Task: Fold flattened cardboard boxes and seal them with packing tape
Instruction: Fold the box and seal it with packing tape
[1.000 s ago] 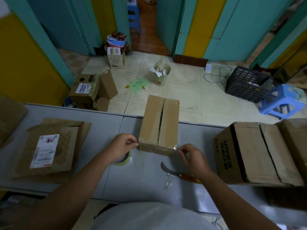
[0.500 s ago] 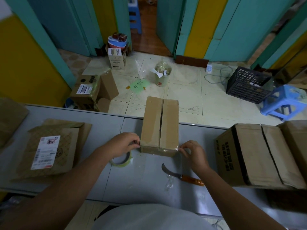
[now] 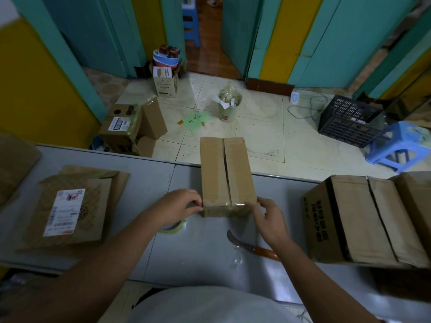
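We're taping the box [image 3: 224,173], sitting mid-bench [image 3: 198,257] by the far edge. L hand [image 3: 177,206] fingers are curling at its near-L corner, can't tell if pinching. R hand [image 3: 270,220] fingers are pinching the clear tape [image 3: 235,202] at the near-R corner. We're aiming to pull it taut & rub flat, no wrinkles.

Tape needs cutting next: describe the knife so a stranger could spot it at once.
On the grey table, look just nearer the person than the right hand at the small box. The knife lies flat there, the only thing with a curved blade and orange handle.
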Motion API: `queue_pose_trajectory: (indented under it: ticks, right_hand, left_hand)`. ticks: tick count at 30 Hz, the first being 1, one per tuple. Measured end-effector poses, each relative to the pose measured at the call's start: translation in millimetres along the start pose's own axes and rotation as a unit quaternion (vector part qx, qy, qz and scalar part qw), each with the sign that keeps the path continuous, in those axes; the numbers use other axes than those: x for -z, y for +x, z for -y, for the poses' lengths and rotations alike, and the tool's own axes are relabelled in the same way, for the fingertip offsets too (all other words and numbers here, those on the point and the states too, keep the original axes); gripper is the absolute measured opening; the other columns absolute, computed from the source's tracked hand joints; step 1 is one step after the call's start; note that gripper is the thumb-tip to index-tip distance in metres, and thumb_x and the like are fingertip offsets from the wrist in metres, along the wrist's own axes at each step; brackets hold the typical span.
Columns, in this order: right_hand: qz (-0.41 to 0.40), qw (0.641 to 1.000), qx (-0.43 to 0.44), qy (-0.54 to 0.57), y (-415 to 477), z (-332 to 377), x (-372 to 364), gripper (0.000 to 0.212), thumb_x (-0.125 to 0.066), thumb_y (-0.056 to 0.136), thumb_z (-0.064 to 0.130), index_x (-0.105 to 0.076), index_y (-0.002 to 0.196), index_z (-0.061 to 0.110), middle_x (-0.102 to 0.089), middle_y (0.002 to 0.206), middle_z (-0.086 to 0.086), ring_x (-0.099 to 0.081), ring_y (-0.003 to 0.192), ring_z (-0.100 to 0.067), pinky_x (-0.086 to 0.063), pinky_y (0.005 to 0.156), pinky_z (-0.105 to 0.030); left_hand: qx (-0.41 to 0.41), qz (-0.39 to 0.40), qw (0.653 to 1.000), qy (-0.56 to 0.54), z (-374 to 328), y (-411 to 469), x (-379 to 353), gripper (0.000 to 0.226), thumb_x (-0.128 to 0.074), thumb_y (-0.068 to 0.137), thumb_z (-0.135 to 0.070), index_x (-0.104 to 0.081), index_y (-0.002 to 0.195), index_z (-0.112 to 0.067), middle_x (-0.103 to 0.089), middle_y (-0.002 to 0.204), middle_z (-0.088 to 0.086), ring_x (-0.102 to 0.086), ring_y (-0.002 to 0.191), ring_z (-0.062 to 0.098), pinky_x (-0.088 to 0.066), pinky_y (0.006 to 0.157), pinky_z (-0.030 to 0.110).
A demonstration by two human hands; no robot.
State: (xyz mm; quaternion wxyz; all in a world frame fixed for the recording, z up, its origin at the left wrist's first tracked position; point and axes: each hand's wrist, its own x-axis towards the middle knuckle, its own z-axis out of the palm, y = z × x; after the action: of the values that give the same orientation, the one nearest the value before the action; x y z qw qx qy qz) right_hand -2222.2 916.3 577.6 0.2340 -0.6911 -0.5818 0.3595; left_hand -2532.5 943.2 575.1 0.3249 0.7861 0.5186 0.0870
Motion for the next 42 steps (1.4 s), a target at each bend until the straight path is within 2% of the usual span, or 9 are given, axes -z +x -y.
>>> queue_pose_trajectory:
  ticks: [2, 4, 9, 19, 24, 31, 35, 38, 42]
  right_hand:
    - [-0.001, 0.994, 0.048, -0.096, 3, 8, 1, 0.085, -0.067, 0.091, 0.062, -0.035, 0.158, 0.021, -0.038, 0.161, -0.001, -0.036, 0.147, -0.023, -0.039, 0.118, -0.047]
    - [-0.006, 0.968, 0.149, -0.200, 7, 18, -1, 0.095, -0.070, 0.086, 0.064, -0.024, 0.162, 0.029, -0.025, 0.167, 0.000, -0.022, 0.154, -0.024, -0.028, 0.123, -0.049]
    - [0.045, 0.928, 0.276, -0.248, 19, 23, -23, 0.077, -0.073, 0.085, 0.052, -0.047, 0.154, 0.028, -0.039, 0.164, 0.003, -0.031, 0.154, -0.023, -0.029, 0.121, -0.053]
    - [0.063, 0.929, 0.267, -0.250, 25, 12, -31, 0.067, -0.072, 0.094, 0.039, -0.045, 0.155, 0.033, -0.036, 0.164, 0.011, -0.027, 0.155, -0.018, -0.015, 0.125, -0.045]
    - [0.055, 0.930, 0.268, -0.246, 23, 12, -32, 0.067, -0.073, 0.093, 0.038, -0.047, 0.154, 0.033, -0.037, 0.163, 0.011, -0.030, 0.155, -0.019, -0.015, 0.124, -0.044]
    - [0.053, 0.931, 0.275, -0.233, 23, 12, -31, 0.071, -0.077, 0.090, 0.037, -0.047, 0.154, 0.031, -0.037, 0.164, 0.009, -0.029, 0.155, -0.020, -0.021, 0.124, -0.047]
    - [0.087, 0.941, 0.269, -0.188, 21, 14, -23, 0.066, -0.076, 0.091, 0.037, -0.052, 0.151, 0.028, -0.037, 0.164, 0.006, -0.028, 0.154, -0.016, -0.018, 0.127, -0.041]
    - [0.034, 0.969, 0.231, -0.074, 21, 13, -5, 0.048, -0.073, 0.095, 0.030, -0.061, 0.141, 0.025, -0.048, 0.150, 0.011, -0.051, 0.135, -0.015, -0.046, 0.114, -0.040]
    - [-0.052, 0.998, 0.033, -0.018, 35, 4, 5, 0.063, -0.070, 0.096, 0.033, -0.046, 0.153, 0.021, -0.052, 0.149, -0.001, -0.051, 0.133, -0.021, -0.047, 0.109, -0.041]
  left_hand:
    - [-0.001, -0.010, 1.000, 0.003, -7, 0, -5, 0.006, -0.072, 0.098, -0.035, -0.074, 0.102, -0.031, -0.064, 0.098, -0.017, -0.061, 0.091, 0.001, -0.057, 0.084, 0.034]
    - [0.002, -0.011, 1.000, 0.005, -15, 1, -11, 0.009, -0.072, 0.098, -0.036, -0.075, 0.105, -0.030, -0.065, 0.099, -0.017, -0.061, 0.092, 0.002, -0.056, 0.084, 0.033]
    - [-0.019, -0.024, 0.999, 0.032, -33, 7, -21, 0.013, -0.069, 0.100, -0.040, -0.077, 0.106, -0.031, -0.067, 0.103, -0.016, -0.062, 0.096, 0.005, -0.052, 0.082, 0.030]
    - [0.051, -0.079, 0.995, 0.037, -37, 6, -29, 0.019, -0.074, 0.095, -0.045, -0.083, 0.107, -0.034, -0.078, 0.098, -0.014, -0.069, 0.089, 0.006, -0.055, 0.082, 0.028]
    - [0.145, -0.102, 0.978, -0.109, -35, 8, -32, 0.009, -0.089, 0.082, -0.035, -0.086, 0.087, -0.028, -0.079, 0.077, -0.015, -0.072, 0.072, -0.001, -0.062, 0.076, 0.029]
    - [0.168, -0.071, 0.961, -0.205, -37, 17, -31, 0.013, -0.090, 0.079, -0.016, -0.080, 0.082, -0.024, -0.078, 0.077, -0.007, -0.075, 0.074, 0.007, -0.065, 0.081, 0.042]
    - [0.223, -0.077, 0.931, -0.278, -39, 14, -38, 0.014, -0.078, 0.093, -0.014, -0.067, 0.100, -0.019, -0.076, 0.096, 0.004, -0.076, 0.084, 0.019, -0.067, 0.074, 0.044]
    - [0.264, -0.105, 0.883, -0.374, -42, 7, -41, 0.018, -0.064, 0.104, -0.018, -0.057, 0.120, -0.020, -0.068, 0.119, 0.007, -0.074, 0.100, 0.022, -0.067, 0.077, 0.049]
    - [0.276, -0.104, 0.850, -0.437, -60, 5, -40, 0.063, -0.070, 0.101, -0.037, -0.038, 0.154, -0.025, -0.053, 0.137, -0.003, -0.060, 0.117, 0.017, -0.066, 0.078, 0.041]
